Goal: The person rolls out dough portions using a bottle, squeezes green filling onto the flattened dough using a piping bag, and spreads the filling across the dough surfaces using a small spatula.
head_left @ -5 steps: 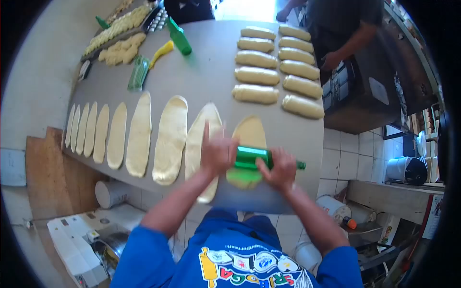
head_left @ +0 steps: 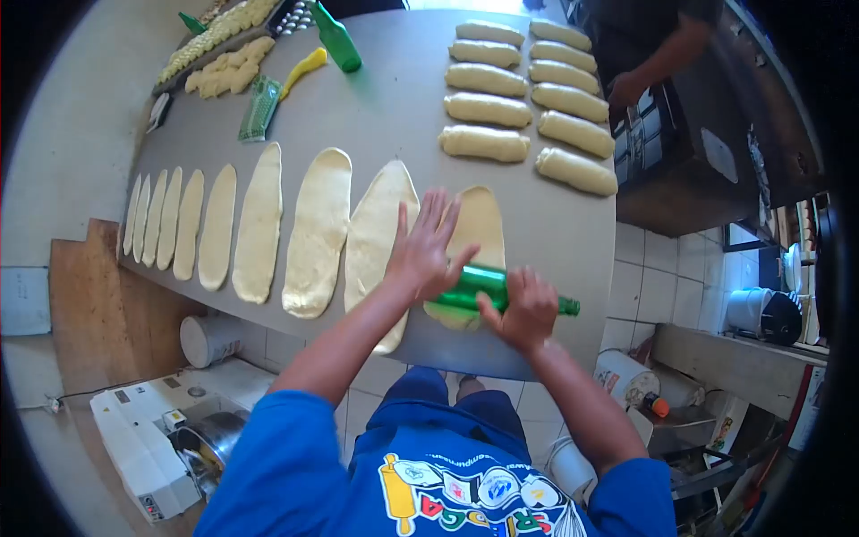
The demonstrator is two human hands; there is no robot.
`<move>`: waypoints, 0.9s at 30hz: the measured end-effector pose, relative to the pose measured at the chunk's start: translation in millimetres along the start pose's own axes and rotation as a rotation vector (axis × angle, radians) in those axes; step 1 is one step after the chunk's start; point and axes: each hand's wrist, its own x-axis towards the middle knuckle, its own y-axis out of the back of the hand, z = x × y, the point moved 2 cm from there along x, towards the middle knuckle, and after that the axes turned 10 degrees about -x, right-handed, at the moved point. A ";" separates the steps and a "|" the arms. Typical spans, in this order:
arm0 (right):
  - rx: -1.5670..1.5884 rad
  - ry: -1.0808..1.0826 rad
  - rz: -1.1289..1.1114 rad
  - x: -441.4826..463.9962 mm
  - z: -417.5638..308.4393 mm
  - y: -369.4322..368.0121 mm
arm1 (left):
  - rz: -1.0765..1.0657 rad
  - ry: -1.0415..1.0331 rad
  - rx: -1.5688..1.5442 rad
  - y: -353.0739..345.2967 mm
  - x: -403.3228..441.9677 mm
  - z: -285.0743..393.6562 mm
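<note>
A green glass bottle (head_left: 474,287) lies sideways across a flat oval of dough (head_left: 479,217) near the table's front edge. My right hand (head_left: 525,307) is wrapped round the bottle's shoulder, with the neck poking out to the right. At the bottle's base end, my left hand (head_left: 428,250) has its fingers stretched out and apart, its palm against the glass. Just left of it is another long flat dough piece (head_left: 380,219), partly covered by my left forearm. More flattened dough strips (head_left: 318,233) lie in a row to the left.
Rolled dough logs (head_left: 488,109) sit in two columns at the back right. A second green bottle (head_left: 336,40), a yellow object (head_left: 304,70), a green packet (head_left: 259,109) and a dough lump (head_left: 231,69) lie at the back left. Another person's hand (head_left: 625,92) is beyond the right edge.
The view has shifted, so the table sits higher in frame. My left hand's fingers, blurred before, now lie stretched out. My right hand keeps its grip on the bottle.
</note>
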 end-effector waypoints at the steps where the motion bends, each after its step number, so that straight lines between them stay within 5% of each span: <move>1: -0.013 0.031 0.052 -23.3 -6.2 12.6 | -0.037 -0.022 -0.056 4.5 -29.8 12.5; 10: 0.186 0.112 0.171 -117.2 -18.9 33.7 | 0.076 -0.085 -0.260 -0.1 -223.4 73.9; 13: 0.224 0.111 -0.054 -112.2 -8.9 45.9 | -0.180 -0.003 -0.201 38.5 -227.7 86.8; 17: 0.198 0.175 -0.050 -75.0 7.9 38.7 | -0.177 -0.044 -0.123 41.7 -194.2 80.1; 24: 0.106 -0.014 0.265 79.1 35.0 -5.6 | 0.438 0.215 -0.058 13.0 43.1 0.2; 27: 0.140 0.031 0.044 63.7 33.6 11.0 | 0.048 0.168 -0.212 41.5 18.2 11.1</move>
